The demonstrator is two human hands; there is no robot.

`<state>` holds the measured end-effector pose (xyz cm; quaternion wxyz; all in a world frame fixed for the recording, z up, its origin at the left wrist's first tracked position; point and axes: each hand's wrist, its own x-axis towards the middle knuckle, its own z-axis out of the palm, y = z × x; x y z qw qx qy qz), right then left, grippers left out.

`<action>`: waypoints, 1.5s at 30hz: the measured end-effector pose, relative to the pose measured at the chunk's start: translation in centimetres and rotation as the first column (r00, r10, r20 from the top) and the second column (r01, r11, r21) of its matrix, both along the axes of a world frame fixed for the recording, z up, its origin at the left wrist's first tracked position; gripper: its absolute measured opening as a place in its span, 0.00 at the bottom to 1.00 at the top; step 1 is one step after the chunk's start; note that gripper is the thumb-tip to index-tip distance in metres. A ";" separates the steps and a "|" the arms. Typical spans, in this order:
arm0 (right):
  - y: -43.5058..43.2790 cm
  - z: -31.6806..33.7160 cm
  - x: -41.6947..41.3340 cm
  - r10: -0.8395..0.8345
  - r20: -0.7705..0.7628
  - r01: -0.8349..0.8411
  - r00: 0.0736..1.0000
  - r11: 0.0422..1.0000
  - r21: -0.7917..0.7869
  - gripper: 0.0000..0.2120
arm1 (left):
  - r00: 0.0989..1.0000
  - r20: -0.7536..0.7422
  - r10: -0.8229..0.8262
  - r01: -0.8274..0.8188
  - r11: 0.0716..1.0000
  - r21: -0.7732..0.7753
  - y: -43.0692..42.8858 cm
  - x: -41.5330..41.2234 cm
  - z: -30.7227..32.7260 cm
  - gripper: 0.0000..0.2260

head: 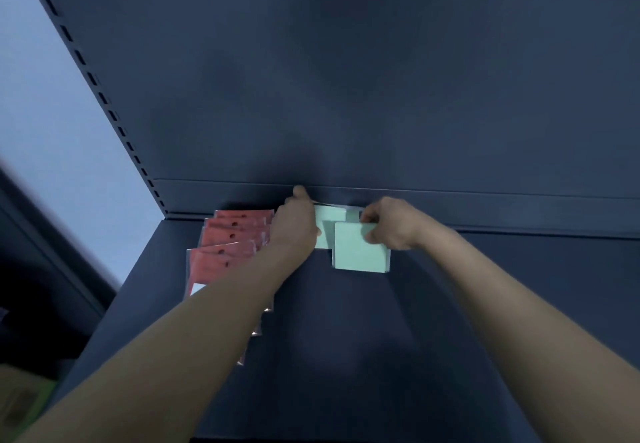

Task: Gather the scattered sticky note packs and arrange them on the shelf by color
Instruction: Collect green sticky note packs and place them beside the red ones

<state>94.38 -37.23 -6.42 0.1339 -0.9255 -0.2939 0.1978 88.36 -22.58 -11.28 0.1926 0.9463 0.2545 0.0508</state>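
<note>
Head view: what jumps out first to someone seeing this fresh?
Two bare forearms reach in from the bottom corners and meet at the back of the dark blue shelf. There the right hand pinches the front mint-green pack, while the left hand rests on the green pack behind it. Left of them, a row of red packs lies overlapped, running from the back wall toward the front.

Matt dark metal shelf; glossy clear plastic wrap on red packs; smooth mint-green paper pack.
</note>
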 end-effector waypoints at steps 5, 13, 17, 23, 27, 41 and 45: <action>2.2 -1.7 0.0 -0.031 -0.006 0.031 0.999 1.000 0.003 0.12 | 0.990 0.133 -0.045 0.029 0.992 0.123 1.5 -1.1 2.2 0.12; 5.6 -1.1 -1.3 -0.055 0.304 0.069 0.951 0.997 -0.037 0.08 | 0.981 0.163 -0.108 0.085 0.986 0.145 3.5 -5.6 5.8 0.09; 8.6 3.2 -4.0 0.049 0.357 -0.076 0.933 0.995 0.064 0.09 | 0.975 0.201 -0.094 0.050 0.975 0.216 4.9 -9.3 8.1 0.08; 14.6 10.2 -12.7 0.274 0.509 -0.403 0.816 0.901 0.161 0.11 | 0.962 0.273 -0.005 -0.112 0.905 0.411 8.9 -19.1 13.6 0.10; 18.5 13.8 -20.1 0.369 0.584 -0.566 0.723 0.801 0.195 0.14 | 0.947 0.301 0.115 -0.265 0.807 0.527 12.0 -27.7 16.6 0.11; 32.8 17.1 -45.8 0.574 0.649 -0.848 0.499 0.479 0.229 0.12 | 0.755 0.366 0.544 -0.650 0.541 0.534 18.6 -56.3 19.5 0.10; 35.5 17.1 -50.6 0.623 0.630 -0.876 0.463 0.428 0.221 0.12 | 0.663 0.374 0.649 -0.737 0.474 0.483 20.1 -61.8 19.2 0.10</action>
